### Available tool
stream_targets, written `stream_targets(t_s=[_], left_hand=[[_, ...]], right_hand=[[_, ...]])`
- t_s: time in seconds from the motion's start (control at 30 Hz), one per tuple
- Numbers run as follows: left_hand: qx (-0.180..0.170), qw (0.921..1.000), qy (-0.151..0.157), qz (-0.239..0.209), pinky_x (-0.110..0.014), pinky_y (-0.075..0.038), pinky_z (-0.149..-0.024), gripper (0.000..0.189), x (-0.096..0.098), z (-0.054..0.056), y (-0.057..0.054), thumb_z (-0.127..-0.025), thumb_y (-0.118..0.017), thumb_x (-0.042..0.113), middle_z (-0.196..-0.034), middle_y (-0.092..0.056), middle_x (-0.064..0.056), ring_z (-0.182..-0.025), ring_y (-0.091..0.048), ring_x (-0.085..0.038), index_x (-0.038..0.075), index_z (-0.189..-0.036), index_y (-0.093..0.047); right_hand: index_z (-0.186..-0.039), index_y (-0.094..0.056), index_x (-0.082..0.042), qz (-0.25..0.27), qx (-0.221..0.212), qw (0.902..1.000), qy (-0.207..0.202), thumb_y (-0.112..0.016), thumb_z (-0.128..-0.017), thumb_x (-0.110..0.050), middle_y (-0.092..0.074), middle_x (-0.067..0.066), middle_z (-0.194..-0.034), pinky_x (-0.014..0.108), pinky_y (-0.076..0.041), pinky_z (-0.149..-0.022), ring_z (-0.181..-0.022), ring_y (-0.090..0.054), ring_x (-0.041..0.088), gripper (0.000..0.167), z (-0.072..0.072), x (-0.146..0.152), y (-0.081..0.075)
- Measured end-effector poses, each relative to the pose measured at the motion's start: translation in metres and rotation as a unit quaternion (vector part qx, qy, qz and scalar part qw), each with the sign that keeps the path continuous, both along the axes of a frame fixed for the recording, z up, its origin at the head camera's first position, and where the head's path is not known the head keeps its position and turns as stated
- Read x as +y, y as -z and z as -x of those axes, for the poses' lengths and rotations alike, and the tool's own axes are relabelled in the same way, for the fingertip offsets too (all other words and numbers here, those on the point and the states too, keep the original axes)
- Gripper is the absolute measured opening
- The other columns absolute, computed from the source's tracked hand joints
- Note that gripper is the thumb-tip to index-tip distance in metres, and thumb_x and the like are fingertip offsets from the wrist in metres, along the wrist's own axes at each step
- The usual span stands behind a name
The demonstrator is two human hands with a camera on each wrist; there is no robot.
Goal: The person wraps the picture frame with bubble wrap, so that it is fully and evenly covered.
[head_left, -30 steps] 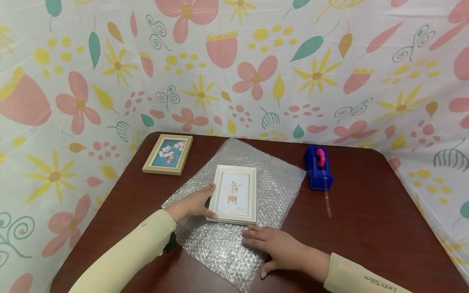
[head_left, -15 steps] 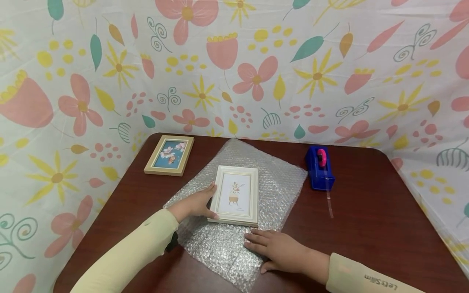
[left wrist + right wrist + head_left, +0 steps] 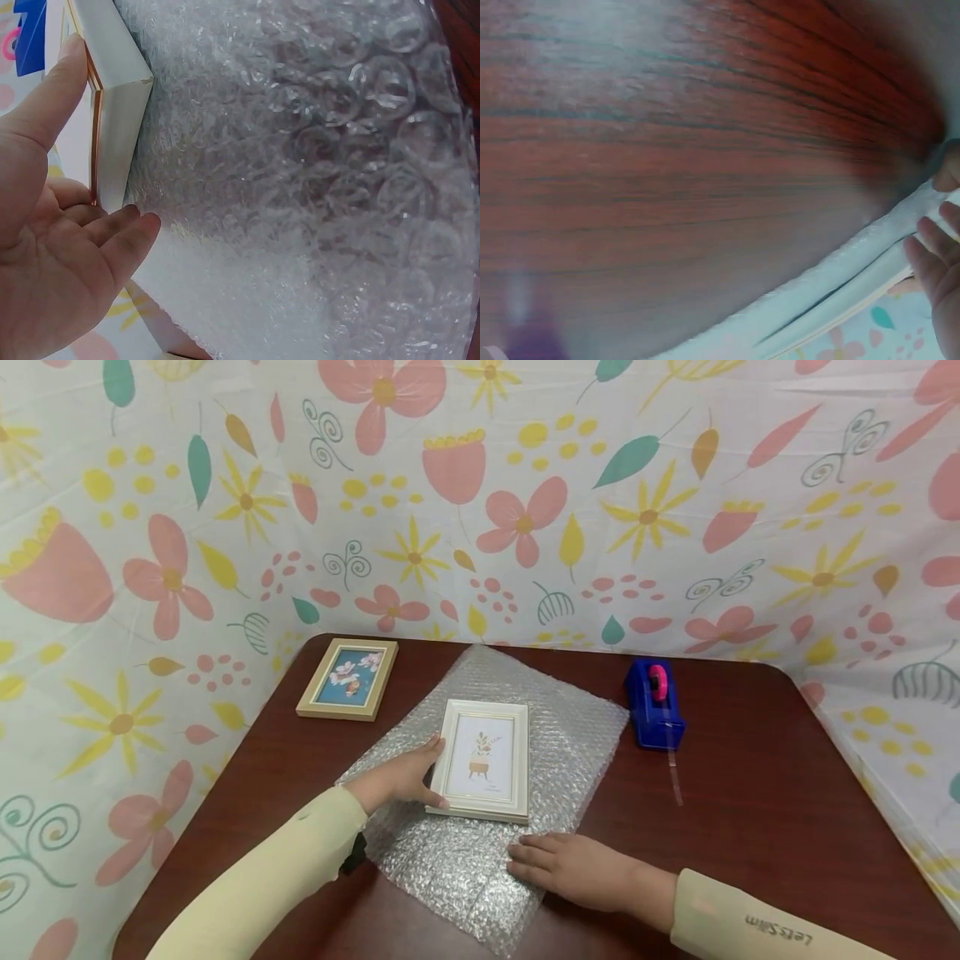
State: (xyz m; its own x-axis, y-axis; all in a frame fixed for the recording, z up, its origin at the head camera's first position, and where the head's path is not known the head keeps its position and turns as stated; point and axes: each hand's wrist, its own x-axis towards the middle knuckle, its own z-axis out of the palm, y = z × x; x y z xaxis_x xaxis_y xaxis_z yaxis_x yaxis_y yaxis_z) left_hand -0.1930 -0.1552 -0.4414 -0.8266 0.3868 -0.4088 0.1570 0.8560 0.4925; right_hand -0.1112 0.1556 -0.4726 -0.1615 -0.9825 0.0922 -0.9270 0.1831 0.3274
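Note:
A white picture frame (image 3: pixel 481 760) with a potted-plant print lies face up on a sheet of bubble wrap (image 3: pixel 468 872), set cornerwise on the table. My left hand (image 3: pixel 397 777) holds the frame's left side. In the left wrist view its thumb (image 3: pixel 56 94) lies on the frame's front face, and the other fingers bend at the side. My right hand (image 3: pixel 570 867) rests on the wrap's near right edge, fingers extended. Its thumb is hidden in the head view. The right wrist view shows the fingers (image 3: pixel 928 262) and thumb near the sheet's edge, apart from each other.
At the back left of the dark wooden table (image 3: pixel 750 802) lies a tan picture frame (image 3: pixel 348 679) with a blossom picture. A blue tape dispenser (image 3: pixel 654 703) with a pink roll stands to the right, a strip of tape hanging from it. Floral fabric (image 3: pixel 525 518) encloses the back and sides.
My right hand has shifted slightly right along the wrap, and its thumb has gone out of sight. The left hand and white frame have stayed put on the wrap.

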Motion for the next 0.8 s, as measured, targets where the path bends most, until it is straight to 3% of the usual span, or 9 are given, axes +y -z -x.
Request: stream_targets(t_s=[0.2, 0.37, 0.43, 0.5, 0.67, 0.8], left_hand=[[0.001, 1.0, 0.005, -0.002, -0.049, -0.025, -0.129, 0.113, -0.001, 0.0, -0.001, -0.083, -0.086, 0.03, -0.173, -0.005, -0.02, -0.159, -0.02, -0.038, -0.004, -0.162, -0.013], [0.004, 0.9999, 0.008, 0.005, -0.048, -0.024, -0.13, 0.114, -0.001, 0.001, 0.001, -0.082, -0.086, 0.031, -0.172, -0.006, -0.022, -0.16, -0.02, -0.038, -0.005, -0.162, -0.013], [0.006, 0.9999, 0.01, 0.009, -0.047, -0.024, -0.13, 0.113, -0.001, 0.002, 0.003, -0.082, -0.086, 0.032, -0.172, -0.006, -0.022, -0.16, -0.02, -0.037, -0.006, -0.161, -0.014], [0.009, 0.9998, 0.012, 0.013, -0.047, -0.024, -0.13, 0.113, 0.0, 0.002, 0.006, -0.082, -0.086, 0.032, -0.172, -0.007, -0.022, -0.159, -0.021, -0.038, -0.006, -0.161, -0.015], [0.01, 0.9993, 0.016, 0.032, -0.046, -0.026, -0.13, 0.113, 0.002, 0.001, 0.006, -0.082, -0.085, 0.036, -0.172, -0.008, -0.021, -0.159, -0.023, -0.037, -0.006, -0.161, -0.016], [0.013, 0.9987, 0.018, 0.046, -0.046, -0.026, -0.13, 0.112, 0.002, 0.002, 0.003, -0.083, -0.084, 0.037, -0.172, -0.008, -0.02, -0.159, -0.024, -0.036, -0.004, -0.162, -0.016]], right_hand=[[-0.126, -0.069, -0.015, 0.099, -0.063, 0.993, -0.012, -0.076, -0.089, -0.019, -0.073, 0.0, -0.124, 0.026, -0.058, -0.095, -0.113, -0.071, 0.014, 0.039, 0.01, -0.002, 0.009], [-0.106, -0.074, -0.016, 0.164, -0.061, 0.9842, -0.023, -0.082, -0.079, -0.014, -0.075, -0.005, -0.103, 0.022, -0.058, -0.085, -0.096, -0.071, 0.01, 0.028, 0.02, -0.011, 0.007], [-0.1, -0.075, -0.016, 0.176, -0.072, 0.9817, -0.011, -0.085, -0.072, -0.012, -0.075, -0.006, -0.097, 0.022, -0.058, -0.081, -0.09, -0.071, 0.008, 0.029, 0.023, -0.015, 0.005], [-0.098, -0.075, -0.015, 0.182, -0.114, 0.9764, 0.02, -0.083, -0.072, -0.006, -0.074, -0.005, -0.094, 0.022, -0.058, -0.079, -0.088, -0.07, 0.009, 0.029, 0.026, -0.017, 0.004], [-0.102, -0.075, -0.013, 0.193, -0.221, 0.9497, 0.109, -0.077, -0.085, -0.008, -0.075, -0.002, -0.096, 0.026, -0.058, -0.079, -0.09, -0.071, 0.013, 0.017, 0.028, -0.023, -0.001], [-0.105, -0.075, -0.013, 0.19, -0.233, 0.9489, 0.097, -0.079, -0.085, -0.017, -0.075, -0.001, -0.099, 0.026, -0.059, -0.082, -0.092, -0.071, 0.013, 0.021, 0.03, -0.029, -0.002]])
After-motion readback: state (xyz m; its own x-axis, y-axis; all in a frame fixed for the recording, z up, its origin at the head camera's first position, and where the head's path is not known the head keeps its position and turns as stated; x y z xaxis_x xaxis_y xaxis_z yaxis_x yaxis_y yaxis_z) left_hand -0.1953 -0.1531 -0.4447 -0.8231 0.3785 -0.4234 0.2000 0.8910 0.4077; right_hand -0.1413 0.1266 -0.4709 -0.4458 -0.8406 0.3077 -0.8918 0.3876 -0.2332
